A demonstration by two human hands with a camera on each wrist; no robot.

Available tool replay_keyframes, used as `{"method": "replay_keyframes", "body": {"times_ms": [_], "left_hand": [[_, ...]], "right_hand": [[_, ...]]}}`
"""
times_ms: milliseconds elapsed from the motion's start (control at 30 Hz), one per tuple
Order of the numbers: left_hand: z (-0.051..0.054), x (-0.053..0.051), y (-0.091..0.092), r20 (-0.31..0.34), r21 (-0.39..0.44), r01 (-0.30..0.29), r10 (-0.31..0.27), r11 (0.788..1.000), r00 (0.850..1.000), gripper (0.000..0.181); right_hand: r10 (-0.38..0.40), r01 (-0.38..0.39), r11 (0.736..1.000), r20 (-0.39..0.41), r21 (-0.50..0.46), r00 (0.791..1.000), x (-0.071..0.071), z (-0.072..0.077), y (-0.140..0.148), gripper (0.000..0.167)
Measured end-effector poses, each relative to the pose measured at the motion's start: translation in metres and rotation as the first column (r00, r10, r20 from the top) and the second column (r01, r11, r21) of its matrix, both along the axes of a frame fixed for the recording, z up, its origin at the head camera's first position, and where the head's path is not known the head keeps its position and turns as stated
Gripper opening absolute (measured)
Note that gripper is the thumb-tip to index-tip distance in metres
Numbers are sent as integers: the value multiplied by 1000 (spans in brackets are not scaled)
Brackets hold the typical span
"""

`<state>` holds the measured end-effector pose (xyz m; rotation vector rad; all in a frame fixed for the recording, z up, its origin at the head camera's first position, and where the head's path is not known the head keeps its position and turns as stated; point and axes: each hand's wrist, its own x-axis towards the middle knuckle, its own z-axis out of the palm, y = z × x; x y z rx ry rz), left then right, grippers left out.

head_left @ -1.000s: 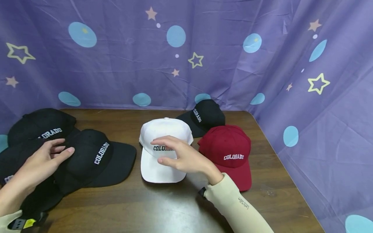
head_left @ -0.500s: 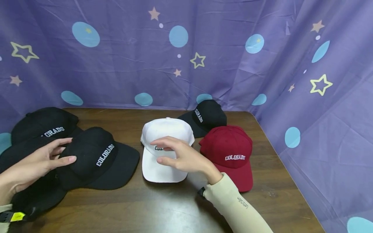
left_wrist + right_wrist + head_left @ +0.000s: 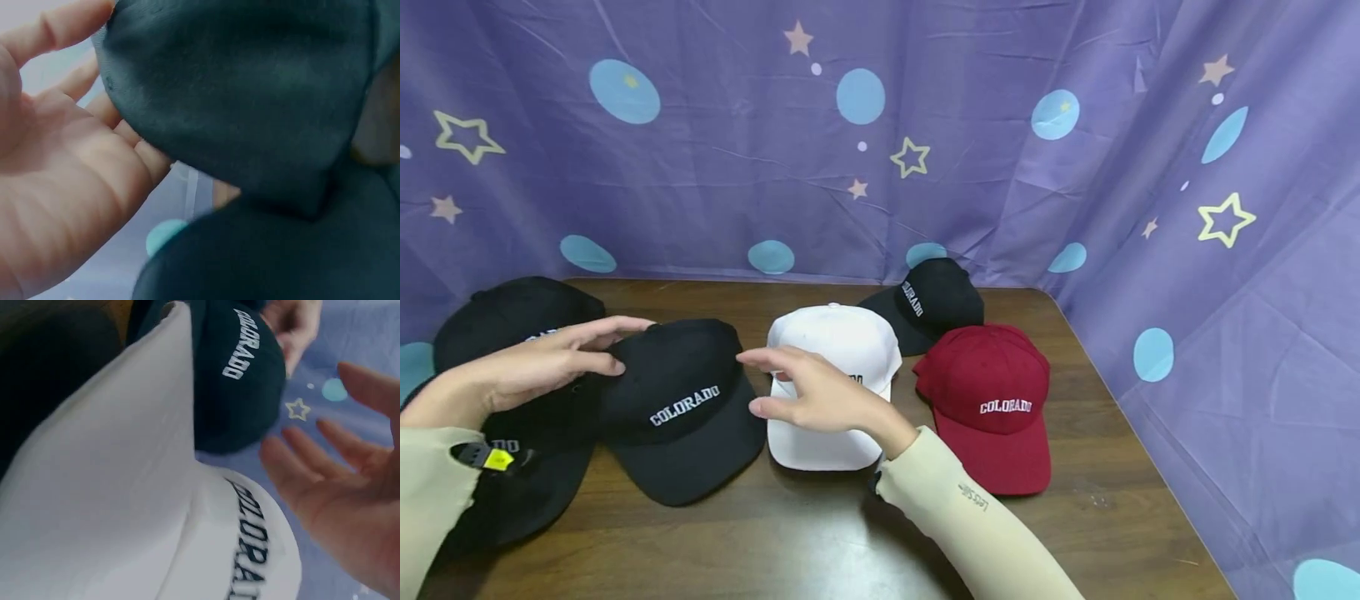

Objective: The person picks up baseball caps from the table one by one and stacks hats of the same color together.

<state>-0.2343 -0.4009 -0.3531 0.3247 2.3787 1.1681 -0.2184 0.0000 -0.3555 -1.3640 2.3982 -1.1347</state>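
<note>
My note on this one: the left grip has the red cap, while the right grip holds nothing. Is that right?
Not quite: in the head view, the left grip has a black cap, not the red cap, which lies on the table, right of the white cap. The right grip does hold nothing.

Six caps [image 3: 673,375], two hands [image 3: 816,396], one table [image 3: 820,533]

Head view: forward, down; wrist views — close — share held cap [image 3: 683,417].
</note>
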Motion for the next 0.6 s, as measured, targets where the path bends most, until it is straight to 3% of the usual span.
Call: {"method": "replay_keyframes", "body": {"times_ms": [167,367,600], "left_hand": [[2,-19,12,-39,72,46,-44,996,998,55],[2,-29,24,-106,114,103,-91,988,990,53],[-5,-31,23,-142,36,38,-33,999,989,51]], "right_hand": [[-122,121,989,3,79,993,-9,-4,-22,74],[-210,203,974,70,96,975,-15,-12,-45,86],[-272,261,954,61,150,960,-18,-26,-68,84]]}}
